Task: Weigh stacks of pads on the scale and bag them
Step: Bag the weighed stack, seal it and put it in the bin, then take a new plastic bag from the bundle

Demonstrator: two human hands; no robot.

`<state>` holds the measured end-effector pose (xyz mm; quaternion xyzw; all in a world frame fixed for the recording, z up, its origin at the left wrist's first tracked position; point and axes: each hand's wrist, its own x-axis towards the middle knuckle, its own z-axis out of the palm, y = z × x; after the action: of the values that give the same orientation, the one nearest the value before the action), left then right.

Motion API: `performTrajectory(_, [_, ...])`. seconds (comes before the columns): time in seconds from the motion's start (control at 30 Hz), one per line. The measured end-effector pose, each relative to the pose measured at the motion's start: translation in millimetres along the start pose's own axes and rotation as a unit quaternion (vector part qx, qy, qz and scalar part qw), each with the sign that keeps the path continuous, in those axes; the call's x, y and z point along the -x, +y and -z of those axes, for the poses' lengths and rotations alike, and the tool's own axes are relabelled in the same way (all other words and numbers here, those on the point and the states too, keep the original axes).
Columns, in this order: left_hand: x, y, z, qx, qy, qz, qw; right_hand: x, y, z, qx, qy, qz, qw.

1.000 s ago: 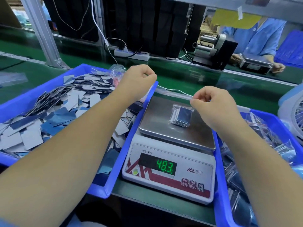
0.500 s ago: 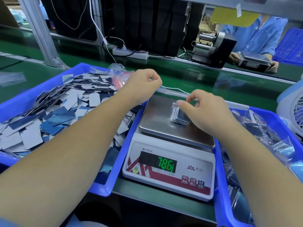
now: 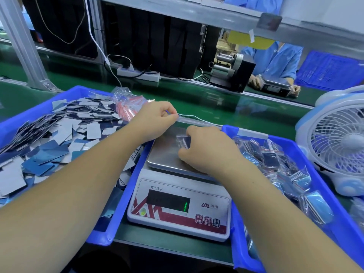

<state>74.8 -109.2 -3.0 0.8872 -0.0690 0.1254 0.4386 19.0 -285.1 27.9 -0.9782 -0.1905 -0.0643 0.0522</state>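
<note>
Two bare hands meet over the steel pan of our white digital scale (image 3: 178, 205), which sits at the centre of the frame between two blue plastic bins. Our right hand (image 3: 204, 148), just right of centre, has its fingers curled around a small clear bag holding a stack of dark blue pads (image 3: 184, 140), gripping it low over the pan; we cannot tell whether the bag is touching the metal. Our left hand (image 3: 155, 120), just above and left of centre, is closed in a loose fist at the pan's far left corner, and its thumb and fingers seem to pinch something thin and clear, though we cannot make out what. On the scale's dark display only a single green digit shows, at its right end. Filling the left of the frame, the left blue bin (image 3: 118, 217) holds a heap of loose blue and grey rectangular pads (image 3: 59, 138), with a clump of red-striped clear bags (image 3: 128, 103) at its far edge. At the right of the frame, the right blue bin (image 3: 346, 235) holds many filled clear bags (image 3: 275, 160). Beyond it, at the right edge, stands a white and pale blue desk fan (image 3: 334, 142). In the upper right, across the green belt, a person in a blue coat (image 3: 275, 58) works at another scale.
</note>
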Motion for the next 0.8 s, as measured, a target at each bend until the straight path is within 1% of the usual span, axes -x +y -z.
performTrajectory(0.1, [2,-1,-3,-0.013,-0.008,-0.004,1.0,10,0,6,0.022,0.01,0.02,1.0])
performTrajectory(0.17, [3,-1,-3,-0.022,-0.008,-0.002,1.0,21,7,10,0.016,0.014,0.007,1.0])
performTrajectory(0.23, [4,-1,-2,-0.03,-0.001,0.001,1.0,30,24,18,-0.01,0.038,-0.031,0.999])
performTrajectory(0.3, [6,-1,-1,-0.033,0.01,0.005,0.999,38,49,29,-0.027,0.083,-0.083,0.993])
performTrajectory(0.37, [6,0,-1,-0.031,0.015,0.006,0.999,47,78,39,-0.024,0.137,-0.13,0.982])
performTrajectory(0.4, [6,0,-1,-0.032,0.016,0.005,0.999,52,92,41,-0.015,0.156,-0.151,0.976])
performTrajectory(0.43, [6,0,-1,-0.034,0.014,0.005,0.999,56,104,41,-0.008,0.159,-0.175,0.972])
performTrajectory(0.47, [6,0,-2,-0.036,0.011,0.006,0.999,59,115,39,-0.003,0.143,-0.197,0.97])
performTrajectory(0.5, [7,-1,-3,-0.038,0.008,0.006,0.999,62,124,34,0.001,0.109,-0.212,0.971])
performTrajectory(0.57, [7,-1,-3,-0.045,0.008,0.004,0.999,68,136,20,0.006,0.034,-0.22,0.975])
performTrajectory(0.6, [7,-1,-3,-0.045,0.01,0.003,0.999,70,138,14,-0.001,0.021,-0.222,0.975])
performTrajectory(0.7, [6,-4,-2,-0.045,0.017,0.006,0.999,72,138,7,-0.033,0.061,-0.236,0.969])
performTrajectory(0.8, [5,-6,-1,-0.039,0.022,0.001,0.999,69,135,10,-0.023,0.079,-0.248,0.965])
